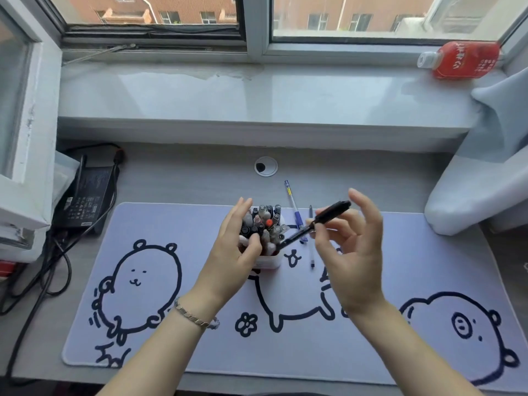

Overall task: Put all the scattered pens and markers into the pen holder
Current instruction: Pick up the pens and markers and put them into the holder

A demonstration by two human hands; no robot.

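A white pen holder [268, 262] stands on the desk mat, packed with several pens and markers. My left hand [237, 250] wraps its left side, thumb pressed among the pens. My right hand [351, 252] pinches a black marker [328, 215] between thumb and fingers, tilted, with its lower tip touching the holder's right rim. A blue pen [294, 207] lies flat just behind the marker, half on the mat. A thin dark pen [311, 252] lies beside it, partly hidden by my right hand.
The pale mat [200, 352] with cartoon animals covers most of the grey desk. A black power adapter [91, 192] and cables sit at the left. A cable grommet [265, 166] is behind the holder. A red bottle [463, 60] lies on the windowsill; a grey cushion [480, 190] is at right.
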